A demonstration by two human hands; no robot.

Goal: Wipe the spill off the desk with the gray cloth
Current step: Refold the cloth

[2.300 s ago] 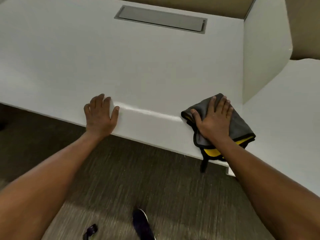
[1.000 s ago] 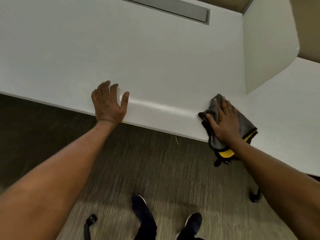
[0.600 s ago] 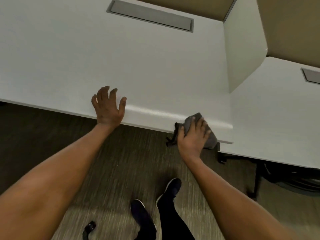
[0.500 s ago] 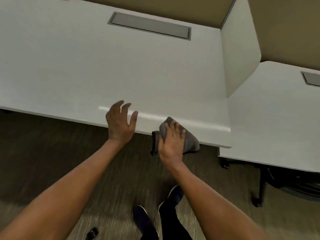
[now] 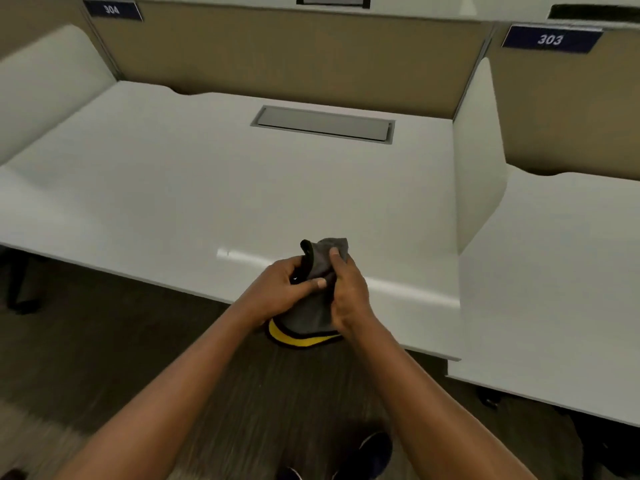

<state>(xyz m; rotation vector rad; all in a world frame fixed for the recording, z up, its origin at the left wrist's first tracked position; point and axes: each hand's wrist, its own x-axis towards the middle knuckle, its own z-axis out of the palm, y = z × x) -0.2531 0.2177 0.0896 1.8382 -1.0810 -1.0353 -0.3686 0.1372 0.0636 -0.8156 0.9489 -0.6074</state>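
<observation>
The gray cloth (image 5: pixel 313 311), with a black hem and a yellow underside, is bunched up in front of me above the near edge of the white desk (image 5: pixel 194 188). My left hand (image 5: pixel 282 289) grips its left side, thumb pressed across the fabric. My right hand (image 5: pixel 346 289) grips its right side, fingers wrapped over the top. The cloth's yellow lower fold hangs just past the desk edge. I see no spill on the desk surface; only a bright glare streak lies near the front edge.
A gray cable hatch (image 5: pixel 323 123) is set into the back of the desk. White side dividers (image 5: pixel 479 174) and tan back panels bearing signs 304 (image 5: pixel 111 9) and 303 (image 5: pixel 550 39) enclose it. A second white desk (image 5: pixel 554 278) adjoins on the right. Dark carpet and my shoes lie below.
My right hand slid the cloth leftward along the front edge, then lifted it. My left hand left the desk edge and took hold of the cloth. The view tilted upward.
</observation>
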